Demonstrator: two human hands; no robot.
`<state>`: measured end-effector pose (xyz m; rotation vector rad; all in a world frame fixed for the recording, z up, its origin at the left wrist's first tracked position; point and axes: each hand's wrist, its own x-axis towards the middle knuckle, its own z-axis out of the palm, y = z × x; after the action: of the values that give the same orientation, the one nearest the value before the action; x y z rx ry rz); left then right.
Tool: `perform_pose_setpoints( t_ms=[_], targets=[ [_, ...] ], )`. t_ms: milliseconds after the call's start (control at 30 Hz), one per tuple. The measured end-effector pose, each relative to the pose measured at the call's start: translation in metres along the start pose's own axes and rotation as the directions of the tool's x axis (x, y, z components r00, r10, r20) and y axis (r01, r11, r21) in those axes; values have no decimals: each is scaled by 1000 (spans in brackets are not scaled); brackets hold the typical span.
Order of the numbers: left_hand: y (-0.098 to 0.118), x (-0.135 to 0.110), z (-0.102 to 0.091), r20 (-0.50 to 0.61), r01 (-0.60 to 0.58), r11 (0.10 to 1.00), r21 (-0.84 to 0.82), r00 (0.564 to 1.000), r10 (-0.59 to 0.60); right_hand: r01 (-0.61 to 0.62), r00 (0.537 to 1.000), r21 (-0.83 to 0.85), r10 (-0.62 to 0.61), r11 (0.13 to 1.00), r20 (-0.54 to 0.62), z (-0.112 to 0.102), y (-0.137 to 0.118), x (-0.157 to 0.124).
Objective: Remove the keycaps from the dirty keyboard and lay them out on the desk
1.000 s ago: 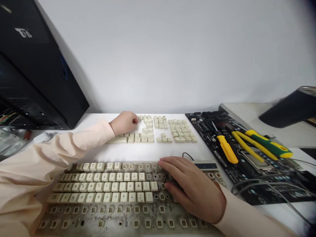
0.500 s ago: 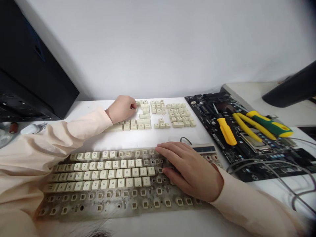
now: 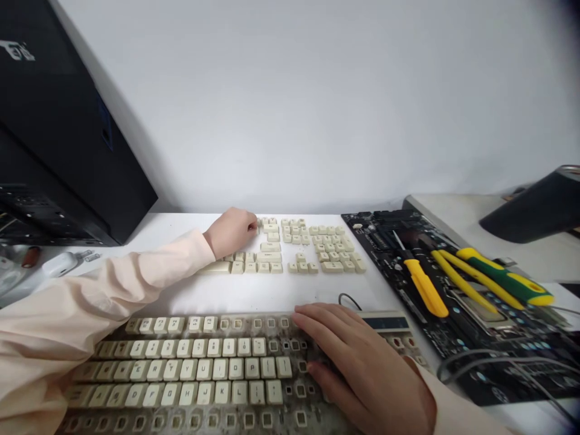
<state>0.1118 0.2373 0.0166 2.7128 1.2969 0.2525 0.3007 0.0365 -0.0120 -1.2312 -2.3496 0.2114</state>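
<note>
L hand curled at loose caps, can't tell if pinching one, R hand on part-capped kbd, thumb spread from fingers

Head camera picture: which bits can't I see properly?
Head view:
Inside the left hand's grip: hidden by the hand itself.
Keyboard: part behind the left sleeve, part behind the right hand, near edge cut off by the picture's bottom.
Printing on the loose keycaps: mostly too small.
</note>
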Motion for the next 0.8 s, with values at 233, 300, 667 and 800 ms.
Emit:
perform_pose_setpoints(
  t_ms=[233,300,667,800],
  targets=[
    [4,2,2,25,64,997,34,998,-64,-27,998,-7,26,1000,-51,4,-2,-1],
    [4,3,2,28,71,997,40,997,-72,-31,998,-12,30,999,-57,4,-2,0],
    [7,4,1,46,69,994,89,996,-73,-36,998,-11,35,999,-54,3,-2,0],
    [7,5,2,43,63,993,97,997,-67,-36,997,-22,34,999,-62,3,-2,0]
  ],
)
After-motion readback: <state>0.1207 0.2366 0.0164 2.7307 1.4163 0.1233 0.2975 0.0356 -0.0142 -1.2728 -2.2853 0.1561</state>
